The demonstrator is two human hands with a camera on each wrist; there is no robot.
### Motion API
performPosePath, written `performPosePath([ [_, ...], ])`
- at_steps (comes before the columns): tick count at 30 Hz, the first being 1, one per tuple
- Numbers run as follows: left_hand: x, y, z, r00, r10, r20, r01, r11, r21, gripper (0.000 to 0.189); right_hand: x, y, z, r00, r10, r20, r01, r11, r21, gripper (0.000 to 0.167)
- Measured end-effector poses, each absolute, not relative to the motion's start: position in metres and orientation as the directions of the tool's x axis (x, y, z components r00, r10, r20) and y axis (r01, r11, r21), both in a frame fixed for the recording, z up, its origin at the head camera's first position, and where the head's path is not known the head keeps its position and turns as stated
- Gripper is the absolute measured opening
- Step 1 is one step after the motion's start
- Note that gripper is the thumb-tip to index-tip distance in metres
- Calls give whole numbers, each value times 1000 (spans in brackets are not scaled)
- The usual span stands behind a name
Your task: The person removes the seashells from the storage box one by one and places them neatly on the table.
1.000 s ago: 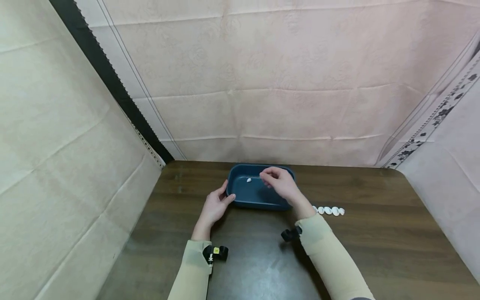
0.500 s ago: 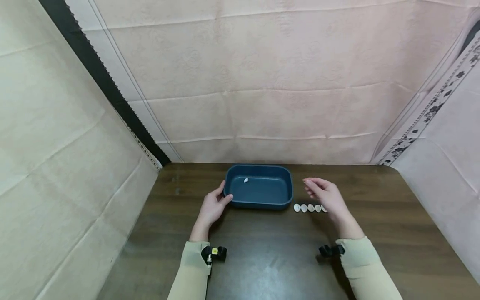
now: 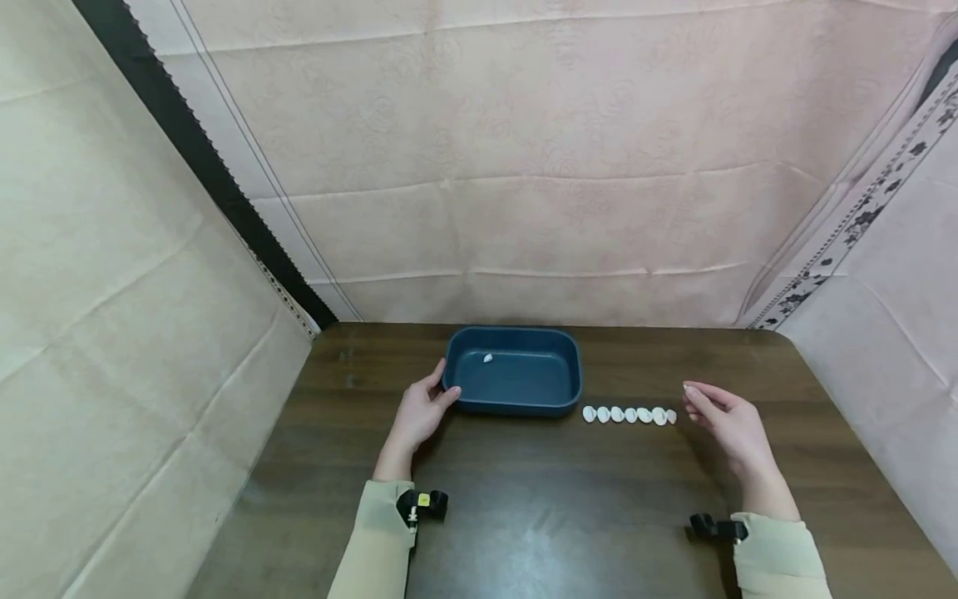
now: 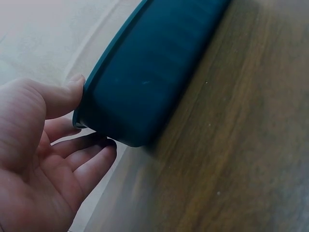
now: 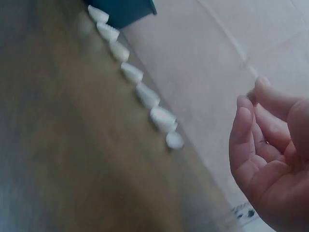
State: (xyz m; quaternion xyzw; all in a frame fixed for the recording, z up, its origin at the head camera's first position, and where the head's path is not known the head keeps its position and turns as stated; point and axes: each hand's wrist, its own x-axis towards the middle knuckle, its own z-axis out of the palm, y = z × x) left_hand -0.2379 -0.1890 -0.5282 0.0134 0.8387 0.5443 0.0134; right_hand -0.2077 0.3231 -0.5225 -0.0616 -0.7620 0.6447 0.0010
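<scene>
My left hand (image 3: 421, 412) holds the near left corner of a dark blue rectangular tray (image 3: 516, 409), thumb on the rim and fingers around its side. Inside the tray lies one small white shell (image 3: 488, 358). Right of the tray, a row of several white ridged shells (image 3: 631, 415) runs across the table. Beyond the row's right end, my right hand (image 3: 726, 420) is raised a little over the table. Its thumb and index fingertip pinch a small brownish shell (image 5: 251, 96), mostly hidden by the fingers.
The brown wooden table (image 3: 524, 499) ends at a pale cloth wall (image 3: 561, 233) right behind the tray. More cloth hangs at the left and right. A black wrist camera (image 3: 422, 505) sits on each sleeve.
My right hand has moved from above the tray to the right, past the row of shells, and lowered toward the table. My left hand stays at the tray's corner.
</scene>
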Motion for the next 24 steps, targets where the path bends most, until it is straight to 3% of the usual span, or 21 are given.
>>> performPosePath([
  [5, -238, -190, -530, -999, 33, -8, 6, 405, 914, 63, -205, 329, -536, -994, 103, -40, 79, 405, -911, 54],
  [11, -239, -189, -530, -999, 39, -7, 10, 405, 914, 64, -203, 339, -544, -994, 92, 57, 19, 665, -746, 42],
  [24, -239, -188, -530, -999, 35, -9, 6, 410, 912, 64, -208, 341, -549, -999, 0, 44, -28, 775, -632, 35],
])
